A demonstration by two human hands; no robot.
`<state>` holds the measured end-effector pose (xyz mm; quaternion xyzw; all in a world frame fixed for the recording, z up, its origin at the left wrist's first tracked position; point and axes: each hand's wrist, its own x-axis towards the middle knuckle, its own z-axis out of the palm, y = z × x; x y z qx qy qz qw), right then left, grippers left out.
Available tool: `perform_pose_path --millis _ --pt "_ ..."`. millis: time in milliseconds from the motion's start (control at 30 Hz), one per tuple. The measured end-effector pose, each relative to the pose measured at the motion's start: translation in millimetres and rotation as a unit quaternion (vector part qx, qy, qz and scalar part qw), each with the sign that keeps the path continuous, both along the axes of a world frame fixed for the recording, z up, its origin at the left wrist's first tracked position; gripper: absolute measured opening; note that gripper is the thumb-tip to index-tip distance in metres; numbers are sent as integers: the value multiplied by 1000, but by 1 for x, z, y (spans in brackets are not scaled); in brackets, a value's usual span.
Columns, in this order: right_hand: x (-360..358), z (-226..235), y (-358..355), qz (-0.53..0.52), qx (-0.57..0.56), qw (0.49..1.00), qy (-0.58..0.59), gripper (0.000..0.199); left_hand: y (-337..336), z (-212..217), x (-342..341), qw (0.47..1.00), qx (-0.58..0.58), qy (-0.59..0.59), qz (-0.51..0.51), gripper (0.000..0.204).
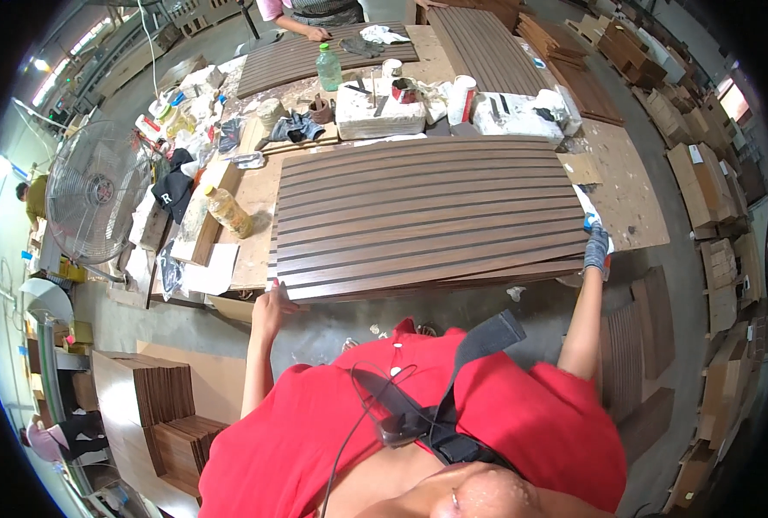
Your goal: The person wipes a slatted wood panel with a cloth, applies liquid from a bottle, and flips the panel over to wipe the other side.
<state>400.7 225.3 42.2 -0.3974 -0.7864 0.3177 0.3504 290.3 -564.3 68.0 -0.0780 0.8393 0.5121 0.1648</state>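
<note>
Slatted panel (431, 220): dark brown wood, ribbed, with a smooth satin sheen.
Workbench (630, 203): pale raw board, matt, scuffed and stained.
Right hand (597, 248): in a grey knitted cloth glove.
Left hand (269, 311): bare.
Bottle (328, 68): clear green plastic, glossy.
Fan (90, 203): metal wire grille.
</note>
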Motion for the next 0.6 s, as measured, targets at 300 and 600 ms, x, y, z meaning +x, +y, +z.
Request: perform_pose_path --millis 300,600 --pt "-2 12 18 -72 -37 988 -135 66 43 34 18 972 -226 61 11 77" --pt "41 -3 75 -65 -113 989 -70 67 67 36 35 970 -225 81 -32 72"
